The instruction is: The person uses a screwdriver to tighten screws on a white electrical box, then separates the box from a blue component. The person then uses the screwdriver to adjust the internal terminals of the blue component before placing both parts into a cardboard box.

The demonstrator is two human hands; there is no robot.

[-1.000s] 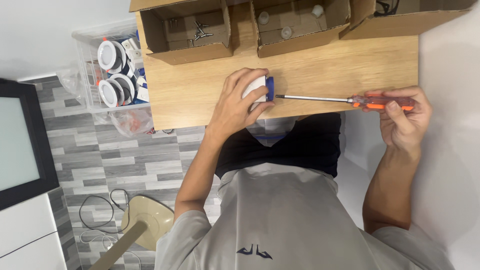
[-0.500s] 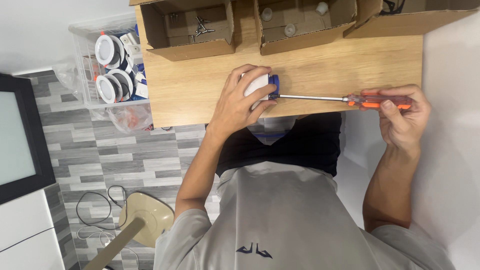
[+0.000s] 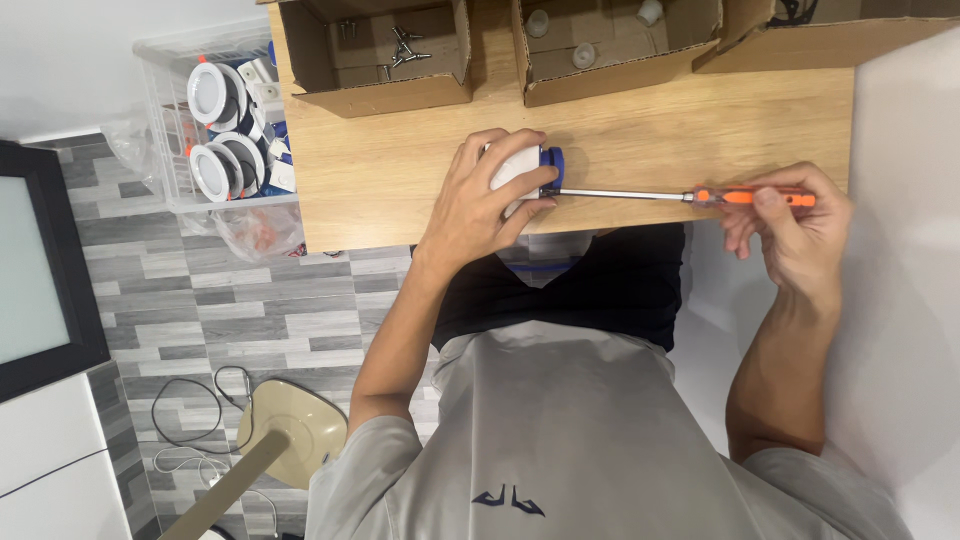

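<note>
Screwdriver (image 3: pixel 690 196): long axis runs level across the picture, along the table's near edge; orange handle out past my right side, bare steel shaft pointing toward my left hand, tip meeting the blue end of the white fitting (image 3: pixel 522 170). Tip itself too small to make out where it seats. My right hand (image 3: pixel 790 225) is wrapped round the handle, fingers curled over it, thumb on top, closed firm on it; this hand hangs off the table's corner, over the white floor. My left hand (image 3: pixel 480 200) is cupped over the fitting, fingers arched across its top, thumb underneath at the table edge, pinning it down; only part of the white body and the blue rim show between my fingers. Fitting sits on the wooden table (image 3: pixel 680 130), close to the near edge, about mid-width. Beyond it, at the far side, three open cardboard boxes: one (image 3: pixel 370 55) with loose screws, one (image 3: pixel 620 40) with small pale parts, a third (image 3: pixel 820 35) whose contents I cannot read. Off the table's left end, a clear bin (image 3: pixel 215 125) of round white lamps. Grey plank floor below, a cable and a beige stool base there.
</note>
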